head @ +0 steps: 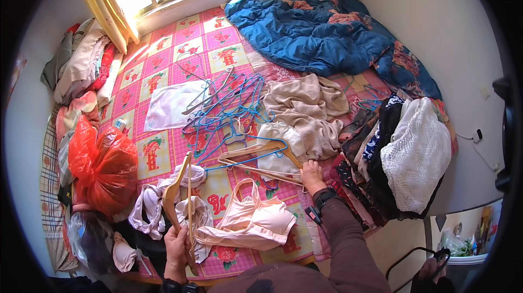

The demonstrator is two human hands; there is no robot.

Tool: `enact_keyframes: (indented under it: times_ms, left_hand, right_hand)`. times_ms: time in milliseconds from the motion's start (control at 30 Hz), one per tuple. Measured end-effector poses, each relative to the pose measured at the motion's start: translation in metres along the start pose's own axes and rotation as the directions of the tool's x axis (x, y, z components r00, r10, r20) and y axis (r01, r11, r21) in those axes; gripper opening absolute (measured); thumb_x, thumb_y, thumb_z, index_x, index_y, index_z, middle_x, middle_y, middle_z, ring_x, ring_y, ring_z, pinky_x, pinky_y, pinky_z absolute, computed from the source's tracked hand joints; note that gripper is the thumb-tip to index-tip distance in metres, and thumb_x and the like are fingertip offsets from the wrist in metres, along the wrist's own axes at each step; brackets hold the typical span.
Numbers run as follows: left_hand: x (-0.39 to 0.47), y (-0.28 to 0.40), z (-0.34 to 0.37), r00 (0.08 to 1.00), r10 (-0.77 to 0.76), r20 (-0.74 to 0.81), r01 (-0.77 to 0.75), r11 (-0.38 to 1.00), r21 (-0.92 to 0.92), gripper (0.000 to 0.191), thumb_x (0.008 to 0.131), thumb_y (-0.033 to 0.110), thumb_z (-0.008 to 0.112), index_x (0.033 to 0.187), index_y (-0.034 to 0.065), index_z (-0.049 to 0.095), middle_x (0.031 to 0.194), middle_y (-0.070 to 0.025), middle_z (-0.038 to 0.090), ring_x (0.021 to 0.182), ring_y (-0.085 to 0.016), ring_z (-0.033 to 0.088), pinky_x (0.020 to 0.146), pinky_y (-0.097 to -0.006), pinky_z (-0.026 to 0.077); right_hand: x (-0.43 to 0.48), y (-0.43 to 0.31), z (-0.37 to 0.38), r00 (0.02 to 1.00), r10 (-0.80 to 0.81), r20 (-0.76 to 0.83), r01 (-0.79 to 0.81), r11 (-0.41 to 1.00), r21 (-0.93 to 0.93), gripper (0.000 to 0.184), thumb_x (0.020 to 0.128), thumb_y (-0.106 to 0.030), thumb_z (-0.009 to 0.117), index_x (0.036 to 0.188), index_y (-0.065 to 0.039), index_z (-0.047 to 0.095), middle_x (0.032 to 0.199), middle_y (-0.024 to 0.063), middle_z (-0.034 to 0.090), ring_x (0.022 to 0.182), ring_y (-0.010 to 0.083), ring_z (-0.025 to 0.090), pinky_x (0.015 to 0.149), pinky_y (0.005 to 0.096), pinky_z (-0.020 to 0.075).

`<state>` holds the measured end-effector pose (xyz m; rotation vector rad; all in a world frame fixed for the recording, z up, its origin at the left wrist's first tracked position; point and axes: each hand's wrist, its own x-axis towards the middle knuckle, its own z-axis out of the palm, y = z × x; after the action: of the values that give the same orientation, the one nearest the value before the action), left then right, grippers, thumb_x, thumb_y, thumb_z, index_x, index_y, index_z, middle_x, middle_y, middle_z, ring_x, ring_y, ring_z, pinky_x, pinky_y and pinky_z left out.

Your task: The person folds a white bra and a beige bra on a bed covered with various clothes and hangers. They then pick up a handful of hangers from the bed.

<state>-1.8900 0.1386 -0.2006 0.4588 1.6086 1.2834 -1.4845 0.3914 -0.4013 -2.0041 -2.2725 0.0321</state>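
Note:
My left hand [175, 248] grips a wooden clothes hanger [176, 195], which it holds up on end near the front edge of the bed. Further right, my right hand [312, 175] has its fingers closed around the end of another wooden hanger [292, 158]. White and blue wire hangers lie against that one. Between my hands a pale pink bra [261, 221] is spread on the patterned bedsheet [153, 156]. Light lilac underwear [149, 209] lies left of the raised hanger. Past my hands is a tangled heap of blue hangers [229, 109].
A beige crinkled garment [306, 105] lies beyond my right hand, beside a stack of folded clothes topped by white openwork fabric [419, 158]. A red plastic bag [106, 170] bulges at left. A blue floral quilt [302, 35] covers the far right corner; folded bedding [83, 64] lines the left wall.

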Motion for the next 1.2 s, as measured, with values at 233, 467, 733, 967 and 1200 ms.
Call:
enact_keyframes:
  times_ms: [233, 467, 733, 967, 1200]
  left_hand:
    - [-0.007, -0.005, -0.009, 0.996, 0.064, 0.058, -0.058, 0.994, -0.095, 0.004, 0.092, 0.011, 0.060, 0.095, 0.0087, 0.058, 0.050, 0.0034, 0.043, 0.037, -0.006, 0.037, 0.036, -0.0223, 0.029]
    - [-0.016, -0.015, -0.015, 0.988, 0.093, 0.122, -0.080, 0.992, -0.102, 0.008, 0.092, 0.012, 0.061, 0.096, 0.0065, 0.057, 0.053, 0.0029, 0.045, 0.039, -0.007, 0.038, 0.036, -0.0207, 0.028]
    - [-0.028, -0.008, -0.008, 0.973, 0.140, 0.185, -0.127, 0.989, -0.082, 0.009, 0.092, 0.012, 0.061, 0.097, 0.0046, 0.059, 0.049, 0.0043, 0.042, 0.035, -0.005, 0.033, 0.035, -0.0217, 0.023]
    - [-0.035, -0.001, 0.013, 0.966, 0.132, 0.224, -0.122, 0.991, -0.058, 0.012, 0.093, 0.015, 0.060, 0.098, 0.0046, 0.059, 0.049, 0.0028, 0.044, 0.035, -0.006, 0.036, 0.034, -0.0210, 0.025]
    - [-0.028, -0.005, 0.036, 0.940, -0.040, 0.338, 0.068, 0.995, -0.073, 0.018, 0.096, 0.022, 0.056, 0.097, 0.0043, 0.056, 0.047, 0.0010, 0.043, 0.035, -0.009, 0.038, 0.033, -0.0224, 0.028]
  right_hand:
    - [-0.044, -0.007, -0.054, 0.995, -0.101, 0.021, 0.101, 0.995, 0.004, 0.020, 0.078, -0.021, 0.060, 0.089, -0.005, 0.060, 0.089, 0.0134, 0.063, 0.089, 0.0296, 0.060, 0.079, 0.0436, 0.0446]
    - [-0.137, -0.007, -0.097, 0.989, -0.024, 0.144, 0.008, 0.994, 0.109, 0.020, 0.079, -0.016, 0.052, 0.095, -0.004, 0.056, 0.085, 0.0160, 0.064, 0.085, 0.0329, 0.061, 0.079, 0.0463, 0.0428]
    - [-0.169, 0.011, -0.059, 0.980, 0.165, -0.107, -0.123, 0.938, 0.323, 0.043, 0.073, -0.034, 0.072, 0.103, -0.007, 0.057, 0.103, 0.0174, 0.058, 0.104, 0.0329, 0.054, 0.089, 0.0447, 0.0427]
    - [-0.140, 0.026, -0.035, 0.847, 0.163, 0.507, -0.440, 0.750, 0.494, 0.038, 0.071, -0.028, 0.072, 0.094, 0.000, 0.061, 0.086, 0.0205, 0.066, 0.081, 0.0400, 0.064, 0.076, 0.0442, 0.0510]
    - [-0.149, 0.018, -0.076, 0.618, -0.243, 0.748, -0.786, -0.164, 0.597, 0.027, 0.086, -0.011, 0.066, 0.108, 0.001, 0.060, 0.077, 0.0051, 0.064, 0.056, 0.0103, 0.058, 0.048, 0.0236, 0.0449]
